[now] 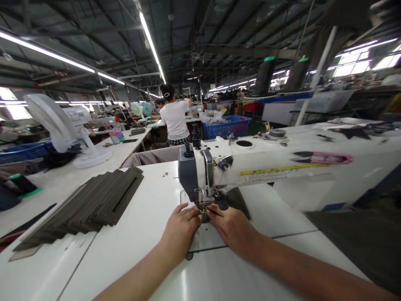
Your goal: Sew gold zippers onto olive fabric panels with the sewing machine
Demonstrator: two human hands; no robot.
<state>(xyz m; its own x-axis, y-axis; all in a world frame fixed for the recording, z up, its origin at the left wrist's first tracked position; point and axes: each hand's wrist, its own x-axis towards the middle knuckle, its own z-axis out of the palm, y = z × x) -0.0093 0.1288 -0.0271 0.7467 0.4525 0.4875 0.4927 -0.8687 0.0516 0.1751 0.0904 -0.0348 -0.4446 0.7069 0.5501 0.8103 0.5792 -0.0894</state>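
Observation:
A white sewing machine (269, 167) stands before me, its presser foot (205, 204) between my two hands. A dark olive fabric piece (238, 201) lies under the machine head, mostly hidden by my right hand and the foot. My left hand (181, 228) is at the left of the foot, fingertips closed down on the near edge of the piece. From the right, my right hand (230, 225) pinches the same piece close to the needle. To the left, a fanned stack of olive fabric panels (103, 196) with slots lies on the table.
Pink-handled thread snips (328, 158) rest on the machine arm. A white fan (84, 138) stands on the left table beside thread cones (23, 184). Dark cloth (360, 238) lies at the right. Beyond are a blue crate (225, 127) and a person in a white shirt (175, 119).

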